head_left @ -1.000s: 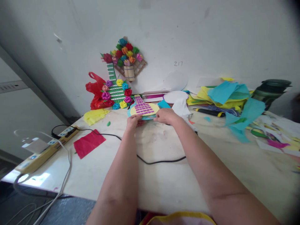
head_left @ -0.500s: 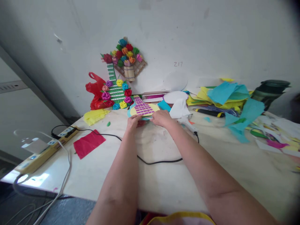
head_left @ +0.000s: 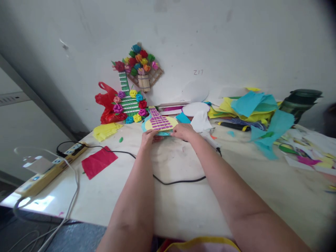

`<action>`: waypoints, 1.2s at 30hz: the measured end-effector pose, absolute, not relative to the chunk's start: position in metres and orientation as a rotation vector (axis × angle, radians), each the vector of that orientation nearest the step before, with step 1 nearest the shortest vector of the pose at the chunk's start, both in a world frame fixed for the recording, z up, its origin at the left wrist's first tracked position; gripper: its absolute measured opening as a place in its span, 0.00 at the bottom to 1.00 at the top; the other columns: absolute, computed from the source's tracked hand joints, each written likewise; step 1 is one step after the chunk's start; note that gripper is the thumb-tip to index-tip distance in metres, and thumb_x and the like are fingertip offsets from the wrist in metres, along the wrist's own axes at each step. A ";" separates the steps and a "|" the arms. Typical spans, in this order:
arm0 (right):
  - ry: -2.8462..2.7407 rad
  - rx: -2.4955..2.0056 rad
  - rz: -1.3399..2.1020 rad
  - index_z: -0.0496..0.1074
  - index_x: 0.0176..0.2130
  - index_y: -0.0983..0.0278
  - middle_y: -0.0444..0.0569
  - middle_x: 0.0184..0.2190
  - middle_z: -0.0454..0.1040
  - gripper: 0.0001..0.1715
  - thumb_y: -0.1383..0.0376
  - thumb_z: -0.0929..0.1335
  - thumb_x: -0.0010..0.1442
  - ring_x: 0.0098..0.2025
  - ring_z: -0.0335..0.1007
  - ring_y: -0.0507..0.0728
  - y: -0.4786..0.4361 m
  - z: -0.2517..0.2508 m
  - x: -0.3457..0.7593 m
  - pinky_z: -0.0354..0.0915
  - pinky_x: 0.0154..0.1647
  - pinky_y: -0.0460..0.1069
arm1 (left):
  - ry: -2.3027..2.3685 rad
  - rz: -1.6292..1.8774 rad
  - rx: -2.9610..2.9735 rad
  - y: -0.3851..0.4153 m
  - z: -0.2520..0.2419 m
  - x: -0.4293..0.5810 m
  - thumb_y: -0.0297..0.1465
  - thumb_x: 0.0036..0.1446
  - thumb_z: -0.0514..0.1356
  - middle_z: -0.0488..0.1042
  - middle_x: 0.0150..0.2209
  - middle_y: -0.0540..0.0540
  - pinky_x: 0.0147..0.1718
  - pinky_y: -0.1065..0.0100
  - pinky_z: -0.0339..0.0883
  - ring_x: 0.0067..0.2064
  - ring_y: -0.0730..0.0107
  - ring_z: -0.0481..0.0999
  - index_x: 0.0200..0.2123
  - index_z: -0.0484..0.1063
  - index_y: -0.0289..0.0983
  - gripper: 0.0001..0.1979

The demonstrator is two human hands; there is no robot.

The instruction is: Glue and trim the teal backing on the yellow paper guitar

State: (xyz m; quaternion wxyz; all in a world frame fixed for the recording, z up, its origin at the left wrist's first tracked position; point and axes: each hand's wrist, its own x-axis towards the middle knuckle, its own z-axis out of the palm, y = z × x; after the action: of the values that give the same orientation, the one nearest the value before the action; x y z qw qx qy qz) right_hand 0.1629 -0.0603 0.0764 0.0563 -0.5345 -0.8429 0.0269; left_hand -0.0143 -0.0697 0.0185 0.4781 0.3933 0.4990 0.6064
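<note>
Both my hands reach to the far middle of the table and hold a yellow craft piece [head_left: 160,123] covered with rows of small purple strips and backed with blue paper. My left hand [head_left: 148,137] pinches its near left edge, fingers closed. My right hand [head_left: 183,131] grips its near right edge, fingers curled. The piece lies low over the tabletop, just in front of a green strip craft ringed with paper roses [head_left: 130,102].
A paper-flower basket [head_left: 142,68] leans on the wall beside a red plastic bag [head_left: 107,103]. Red paper [head_left: 99,161], yellow paper [head_left: 107,130], a power strip [head_left: 49,167] and black cable [head_left: 175,181] lie left and middle. Blue and yellow paper scraps [head_left: 256,108], a utility knife [head_left: 232,125] and a dark jar [head_left: 300,100] are right.
My right hand shifted slightly left along the craft piece's edge and back again; the piece stays in about the same place between both hands.
</note>
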 end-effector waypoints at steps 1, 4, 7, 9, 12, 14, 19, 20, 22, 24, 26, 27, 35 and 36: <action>-2.560 -1.621 0.087 0.76 0.30 0.61 0.51 0.33 0.76 0.18 0.53 0.63 0.54 0.37 0.69 0.58 -0.060 0.078 0.166 0.57 0.32 0.48 | 1.216 1.486 0.950 -0.069 0.019 -0.015 0.27 0.38 0.60 0.73 0.18 0.45 0.23 0.63 0.70 0.22 0.60 0.76 0.25 0.68 0.32 0.07; -2.543 -1.632 0.141 0.75 0.26 0.61 0.49 0.30 0.75 0.17 0.53 0.64 0.52 0.33 0.68 0.57 -0.056 0.083 0.178 0.56 0.28 0.48 | 1.217 1.505 0.916 -0.068 0.019 -0.018 0.27 0.38 0.59 0.73 0.18 0.44 0.23 0.64 0.70 0.23 0.59 0.76 0.26 0.69 0.32 0.07; -2.467 -1.636 0.214 0.74 0.27 0.61 0.48 0.29 0.74 0.17 0.51 0.66 0.49 0.32 0.68 0.56 -0.050 0.085 0.188 0.56 0.28 0.47 | 1.220 1.511 0.896 -0.068 0.020 -0.018 0.27 0.39 0.59 0.73 0.19 0.43 0.24 0.64 0.70 0.22 0.60 0.76 0.29 0.69 0.31 0.09; -2.366 -1.596 0.281 0.74 0.32 0.63 0.48 0.30 0.74 0.18 0.51 0.68 0.47 0.33 0.68 0.56 -0.046 0.081 0.189 0.56 0.28 0.46 | 1.228 1.511 0.891 -0.068 0.021 -0.018 0.28 0.40 0.59 0.73 0.19 0.43 0.24 0.64 0.71 0.22 0.60 0.76 0.31 0.70 0.30 0.11; -2.129 -1.512 0.594 0.70 0.46 0.66 0.47 0.25 0.73 0.25 0.57 0.68 0.50 0.28 0.67 0.53 -0.044 0.070 0.184 0.57 0.26 0.45 | 1.238 1.504 0.842 -0.069 0.023 -0.017 0.29 0.42 0.57 0.74 0.19 0.41 0.24 0.64 0.71 0.23 0.58 0.76 0.34 0.71 0.29 0.14; -1.978 -1.383 0.881 0.65 0.53 0.67 0.45 0.23 0.72 0.28 0.61 0.66 0.53 0.24 0.66 0.51 -0.044 0.062 0.178 0.57 0.23 0.44 | 1.238 1.486 0.806 -0.069 0.024 -0.017 0.31 0.42 0.57 0.74 0.19 0.40 0.24 0.64 0.71 0.24 0.57 0.77 0.35 0.71 0.28 0.15; -1.717 -1.059 1.318 0.68 0.50 0.61 0.43 0.28 0.73 0.24 0.61 0.66 0.53 0.17 0.56 0.45 -0.048 0.048 0.168 0.52 0.16 0.42 | 1.233 1.508 0.870 -0.070 0.022 -0.016 0.30 0.40 0.62 0.74 0.19 0.43 0.24 0.65 0.71 0.22 0.60 0.76 0.33 0.70 0.30 0.14; -1.676 -1.034 1.369 0.69 0.49 0.61 0.44 0.29 0.73 0.23 0.59 0.67 0.53 0.15 0.53 0.44 -0.048 0.046 0.168 0.50 0.14 0.42 | 1.210 1.518 0.891 -0.071 0.021 -0.017 0.29 0.40 0.62 0.74 0.19 0.44 0.25 0.65 0.70 0.22 0.61 0.76 0.33 0.70 0.30 0.14; -1.599 -1.019 1.428 0.71 0.46 0.64 0.46 0.30 0.74 0.23 0.57 0.67 0.52 0.14 0.49 0.43 -0.047 0.043 0.168 0.46 0.12 0.42 | 1.149 1.536 0.924 -0.071 0.019 -0.017 0.28 0.39 0.61 0.74 0.19 0.45 0.26 0.65 0.70 0.23 0.62 0.76 0.34 0.69 0.31 0.14; -1.540 -1.021 1.436 0.72 0.43 0.66 0.48 0.31 0.74 0.23 0.55 0.68 0.50 0.13 0.47 0.43 -0.045 0.041 0.169 0.45 0.11 0.42 | 1.089 1.564 0.942 -0.071 0.018 -0.018 0.27 0.39 0.61 0.74 0.19 0.46 0.28 0.65 0.70 0.24 0.63 0.77 0.35 0.69 0.32 0.15; -1.517 -1.003 1.417 0.72 0.41 0.67 0.49 0.33 0.75 0.23 0.54 0.69 0.48 0.13 0.46 0.43 -0.045 0.043 0.170 0.44 0.10 0.42 | 1.049 1.597 0.937 -0.072 0.019 -0.020 0.27 0.39 0.61 0.74 0.20 0.47 0.29 0.65 0.70 0.25 0.64 0.77 0.36 0.69 0.32 0.16; -1.521 -0.989 1.406 0.73 0.39 0.67 0.50 0.33 0.75 0.23 0.54 0.69 0.48 0.14 0.46 0.43 -0.046 0.045 0.170 0.44 0.10 0.42 | 1.034 1.612 0.929 -0.072 0.020 -0.020 0.27 0.39 0.61 0.74 0.20 0.47 0.29 0.65 0.70 0.25 0.65 0.77 0.36 0.69 0.33 0.16; -1.771 -0.885 1.521 0.72 0.41 0.68 0.54 0.32 0.76 0.22 0.56 0.69 0.49 0.18 0.63 0.47 -0.061 0.075 0.178 0.44 0.10 0.42 | 0.902 1.533 0.916 -0.073 0.020 -0.024 0.26 0.40 0.59 0.74 0.22 0.47 0.29 0.67 0.69 0.24 0.68 0.75 0.35 0.69 0.33 0.14; -1.813 -0.871 1.558 0.72 0.42 0.67 0.54 0.33 0.76 0.22 0.57 0.70 0.49 0.21 0.66 0.49 -0.061 0.076 0.181 0.43 0.10 0.41 | 0.895 1.512 0.920 -0.073 0.019 -0.025 0.26 0.40 0.59 0.74 0.22 0.47 0.28 0.67 0.69 0.23 0.69 0.75 0.35 0.69 0.33 0.14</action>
State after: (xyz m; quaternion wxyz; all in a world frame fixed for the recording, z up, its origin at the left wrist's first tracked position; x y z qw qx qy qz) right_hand 0.1809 -0.0615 0.0761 0.2945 -0.3271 -0.6810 0.5852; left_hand -0.0246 -0.0727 0.0193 0.5473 0.3883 0.3777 0.6380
